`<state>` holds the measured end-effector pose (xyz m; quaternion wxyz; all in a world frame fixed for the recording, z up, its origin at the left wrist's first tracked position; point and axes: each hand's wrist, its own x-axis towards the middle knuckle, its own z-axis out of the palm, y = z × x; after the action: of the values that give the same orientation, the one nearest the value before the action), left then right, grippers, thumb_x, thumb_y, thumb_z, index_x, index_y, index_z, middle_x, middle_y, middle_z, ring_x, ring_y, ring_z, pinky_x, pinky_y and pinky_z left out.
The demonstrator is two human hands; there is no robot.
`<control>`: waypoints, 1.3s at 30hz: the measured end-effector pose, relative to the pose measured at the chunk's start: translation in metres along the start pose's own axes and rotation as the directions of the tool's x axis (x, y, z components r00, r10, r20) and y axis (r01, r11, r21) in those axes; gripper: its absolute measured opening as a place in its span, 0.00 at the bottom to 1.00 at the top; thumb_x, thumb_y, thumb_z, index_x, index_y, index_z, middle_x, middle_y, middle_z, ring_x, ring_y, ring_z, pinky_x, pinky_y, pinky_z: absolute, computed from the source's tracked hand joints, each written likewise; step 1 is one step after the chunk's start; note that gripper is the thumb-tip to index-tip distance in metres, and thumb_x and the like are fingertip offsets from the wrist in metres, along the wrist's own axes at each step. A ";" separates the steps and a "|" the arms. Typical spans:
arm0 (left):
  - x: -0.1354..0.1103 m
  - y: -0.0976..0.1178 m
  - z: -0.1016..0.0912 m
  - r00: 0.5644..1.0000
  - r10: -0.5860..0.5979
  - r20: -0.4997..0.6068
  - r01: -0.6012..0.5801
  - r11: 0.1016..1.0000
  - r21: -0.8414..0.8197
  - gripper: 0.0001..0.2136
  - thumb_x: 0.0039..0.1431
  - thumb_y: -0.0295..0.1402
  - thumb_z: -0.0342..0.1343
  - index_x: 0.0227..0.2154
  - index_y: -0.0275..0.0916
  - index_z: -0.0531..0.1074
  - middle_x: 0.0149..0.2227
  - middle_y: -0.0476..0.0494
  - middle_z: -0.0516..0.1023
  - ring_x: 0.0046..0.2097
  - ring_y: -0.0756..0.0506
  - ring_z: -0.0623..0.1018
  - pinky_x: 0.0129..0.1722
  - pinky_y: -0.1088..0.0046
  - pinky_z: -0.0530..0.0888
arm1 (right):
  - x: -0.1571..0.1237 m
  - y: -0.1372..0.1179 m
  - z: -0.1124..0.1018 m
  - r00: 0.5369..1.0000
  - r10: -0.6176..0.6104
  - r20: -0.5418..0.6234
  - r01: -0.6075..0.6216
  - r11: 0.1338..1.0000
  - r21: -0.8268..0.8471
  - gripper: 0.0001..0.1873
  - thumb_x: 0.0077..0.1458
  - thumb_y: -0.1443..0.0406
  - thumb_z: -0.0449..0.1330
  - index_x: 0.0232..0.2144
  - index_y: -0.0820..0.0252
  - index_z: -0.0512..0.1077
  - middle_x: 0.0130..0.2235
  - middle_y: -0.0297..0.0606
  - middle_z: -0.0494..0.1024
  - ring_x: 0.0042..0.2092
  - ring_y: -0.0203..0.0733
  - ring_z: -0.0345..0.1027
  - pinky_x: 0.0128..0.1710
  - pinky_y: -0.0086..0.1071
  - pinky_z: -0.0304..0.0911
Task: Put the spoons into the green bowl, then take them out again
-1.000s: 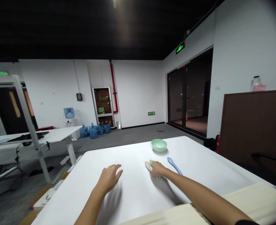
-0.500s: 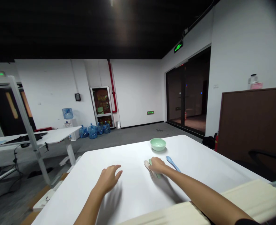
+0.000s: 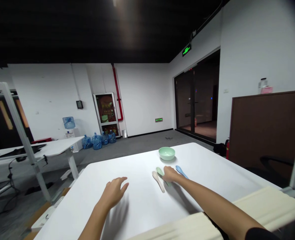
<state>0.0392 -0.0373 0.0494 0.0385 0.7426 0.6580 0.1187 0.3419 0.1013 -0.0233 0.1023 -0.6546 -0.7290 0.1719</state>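
Note:
On the white table [image 3: 142,206] lie three spoons side by side: a beige spoon [image 3: 158,181], a green spoon [image 3: 160,171] and a blue spoon [image 3: 180,171]. My right hand [image 3: 171,174] rests over the green spoon's handle, fingers curled down on it, between the beige and blue ones. A mint green bowl [image 3: 167,153] stands just beyond the spoons. My left hand [image 3: 113,191] lies flat on the table to the left, fingers stretched out, holding nothing.
A cream board [image 3: 250,210] lies along the table's near right edge. A brown cabinet [image 3: 267,130] stands at the right. Another white desk [image 3: 37,150] with a metal frame is at the left, and water jugs [image 3: 96,140] line the far wall.
My right hand has shifted slightly right on the green spoon, so the beige spoon now lies fully uncovered beside it. The left hand stays flat in place.

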 end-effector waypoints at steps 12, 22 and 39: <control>0.001 0.000 0.001 1.000 -0.007 0.000 0.007 1.000 0.007 0.25 0.65 0.47 0.41 0.57 0.43 0.70 0.60 0.41 0.74 0.61 0.38 0.72 0.58 0.59 0.67 | -0.001 0.098 -0.076 0.970 0.178 -0.168 -0.196 0.976 -0.097 0.12 0.49 0.66 0.59 0.37 0.65 0.75 0.41 0.51 0.78 0.40 0.48 0.75 0.33 0.31 0.60; 0.003 0.003 0.000 1.000 -0.004 0.012 0.004 1.000 0.020 0.25 0.65 0.47 0.41 0.57 0.43 0.71 0.60 0.42 0.74 0.61 0.38 0.72 0.59 0.59 0.67 | -0.004 0.190 -0.071 0.907 0.371 -0.199 -0.399 0.908 -0.125 0.15 0.49 0.69 0.60 0.42 0.64 0.75 0.48 0.55 0.77 0.47 0.55 0.74 0.37 0.35 0.63; 0.003 0.004 -0.001 1.000 -0.016 0.014 0.015 1.000 0.015 0.24 0.65 0.47 0.41 0.57 0.43 0.71 0.59 0.42 0.75 0.61 0.38 0.72 0.58 0.60 0.68 | -0.004 0.213 -0.062 0.893 0.407 -0.191 -0.433 0.893 -0.121 0.16 0.50 0.71 0.61 0.44 0.67 0.75 0.48 0.59 0.76 0.47 0.55 0.74 0.38 0.37 0.62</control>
<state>0.0437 -0.0355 0.0512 0.0387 0.7386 0.6643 0.1081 0.5616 0.1228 -0.0479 0.0678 -0.8146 -0.5708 0.0775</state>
